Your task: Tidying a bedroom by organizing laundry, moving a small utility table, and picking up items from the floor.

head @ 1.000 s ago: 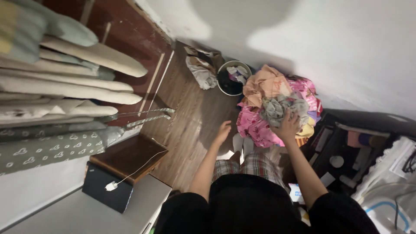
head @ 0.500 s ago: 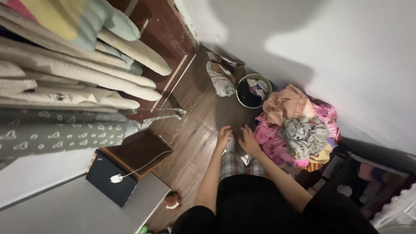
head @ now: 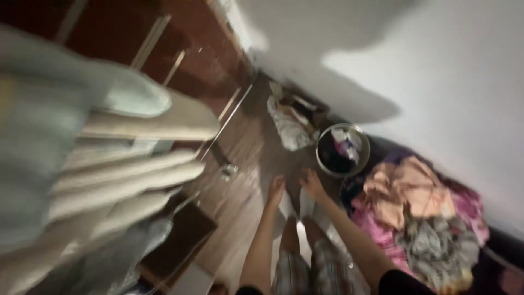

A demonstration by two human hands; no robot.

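Bare floor (head: 240, 202) between basin (head: 343, 150) and bedding (head: 125, 180).

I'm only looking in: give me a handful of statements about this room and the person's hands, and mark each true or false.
1. Both hands reach down toward the wooden floor. True: the left hand and right hand are stretched out side by side above it.
2. The round bucket stands by the white wall. True.
3. The pile of clothes lies to the left of the hands. False: it lies to their right.
4. The right hand holds a grey garment. False: no garment shows in it, though the picture is too blurred to see the fingers.
5. The bucket is empty. False: bits of cloth show inside.
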